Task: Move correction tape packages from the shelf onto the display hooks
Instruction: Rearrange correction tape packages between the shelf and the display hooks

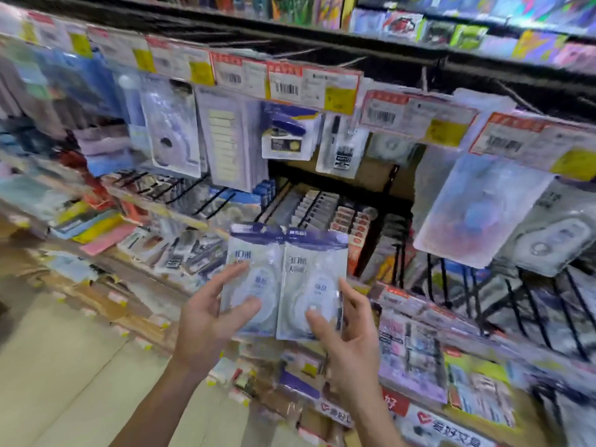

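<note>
Two flat, glossy clear-plastic correction tape packages with blue header cards: left hand (206, 317) pinches the left package (250, 279), right hand (346, 330) pinches the right package (311, 285), edges touching.

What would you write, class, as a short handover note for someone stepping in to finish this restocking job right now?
Left hand: holds the left correction tape package, thumb on its front.
Right hand: holds the right correction tape package beside it, edges overlapping.
Both packages are raised in front of the display, not on any hook.
Above hang similar packages under the price tags; the bare black hooks lower down look free.
Done: two packages in hand.
Left: hang both. The view is blurred, so confirm the matching hook.
</note>
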